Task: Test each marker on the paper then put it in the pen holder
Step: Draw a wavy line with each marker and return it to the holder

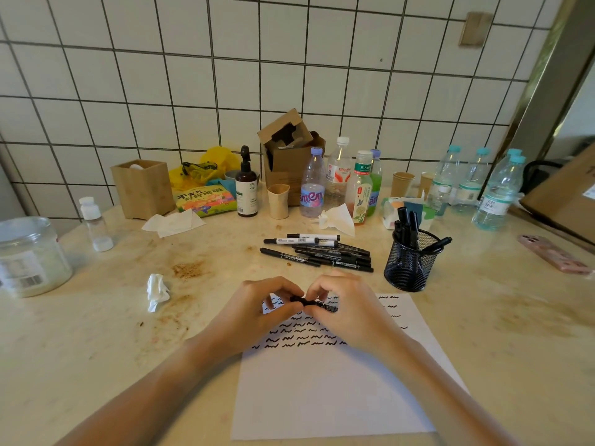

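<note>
Just below the frame's centre, both hands meet over the upper part of a white sheet of paper [328, 391]. The left hand [257, 312] curls its fingers and pinches one end of a slim black marker [314, 304], while the right hand [349, 309] pinches the other end — the barrel lies roughly level between them, just above the sheet. Rows of short black squiggles cover the paper's upper half; the lower half is bare and smooth.

Up and to the right stands the pen holder [409, 264], a round cup of black wire mesh with several black markers leaning inside. To its left, a loose heap of markers [317, 252] lies flat on the mottled beige stone table [96, 333] — most are matte black, two have white barrels.

A crumpled white tissue [156, 291] sits at centre left. Clear plastic bottles [338, 185] and a torn cardboard box [289, 156] line the white tiled wall.
</note>
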